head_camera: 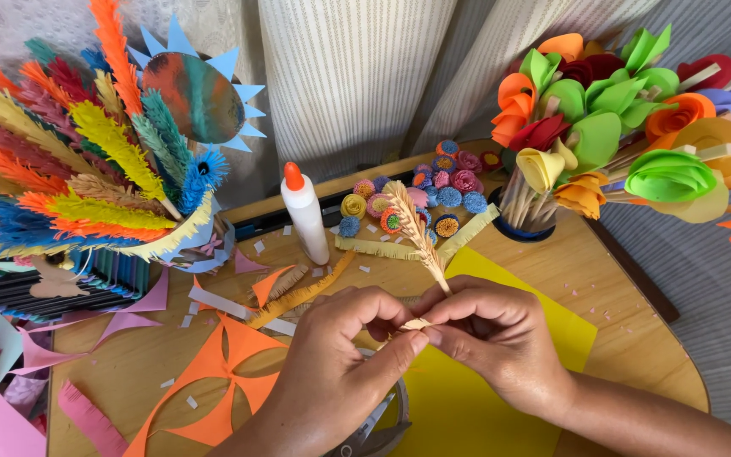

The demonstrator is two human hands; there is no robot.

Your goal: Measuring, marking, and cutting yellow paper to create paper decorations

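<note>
Both hands meet low and centre, closest to the lens — the left hand (332,372) comes up from the bottom edge, fingers curled, thumb and forefinger pressed onto the end of a tan fringed paper stalk (414,230). From the other side the right hand (492,338) reaches in on a bare forearm, knuckles up, its fingertips pinching the same end, so the two grips touch around the stalk's base. One stalk, rising away from the pinch like an ear of wheat.

Under the wrists, a pair of scissors (378,427) peeks out, partly hidden. Below the right hand lies one yellow paper sheet (543,326); beside the left hand, an orange cut-out sheet (230,372) with petal-shaped holes. All of it sits on a wooden table (636,338) sprinkled with paper scraps.

Just beyond the pinch — one white glue bottle (306,211) with an orange cap, upright. Past the stalk's tip, a cluster of small rolled paper discs (433,195), too many and too tightly packed to count surely. Further out past the right hand, a dark cup (522,227) holds a bunch of paper flowers (619,127) on sticks: green, orange, red, yellow. Far past the left hand, a spray of fringed paper feathers (69,161) in many colours, with one blue-spiked disc (200,93) above.
</note>
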